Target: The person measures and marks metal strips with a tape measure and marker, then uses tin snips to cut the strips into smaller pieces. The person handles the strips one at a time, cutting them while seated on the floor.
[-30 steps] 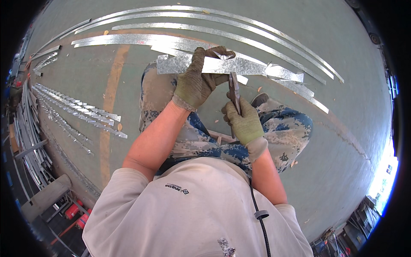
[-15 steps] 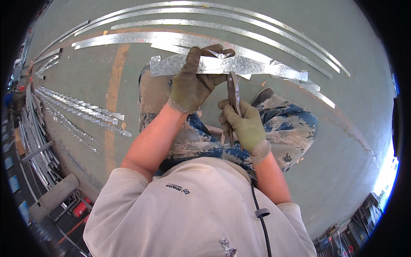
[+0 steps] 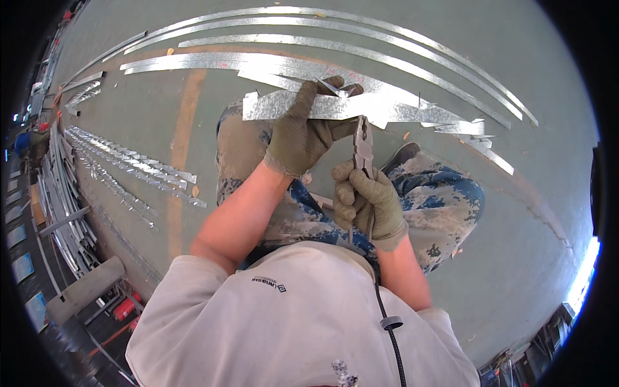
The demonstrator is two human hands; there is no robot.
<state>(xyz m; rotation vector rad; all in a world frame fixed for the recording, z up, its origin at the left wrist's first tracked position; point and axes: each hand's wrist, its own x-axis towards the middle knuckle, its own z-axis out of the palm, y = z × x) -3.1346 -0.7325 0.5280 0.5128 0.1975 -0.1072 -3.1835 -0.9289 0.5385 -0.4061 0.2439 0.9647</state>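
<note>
My left hand [image 3: 298,138], in a dirty olive work glove, is closed round a shiny galvanized sheet-metal strip [image 3: 264,107] held crosswise above my lap. Its fingers curl over the strip's far edge, where a bent metal tab [image 3: 330,89] stands up. A pair of pliers [image 3: 363,147] with a grey metal head is gripped in my gloved right hand [image 3: 373,201]. The jaws point away from me and meet the near edge of the strip close to my left fingertips. Whether they bite on the metal is hard to tell.
Several long metal strips [image 3: 361,50] lie across the green floor beyond my hands. Notched strips [image 3: 135,164] rest at the left, near an orange floor line [image 3: 185,129]. Farther left is a pile of metal profiles [image 3: 64,200] beside a grey cylinder [image 3: 87,290].
The pliers have turned in my right hand, so their flat side now faces up. The view has shifted slightly, and my left hand still holds the strip.
</note>
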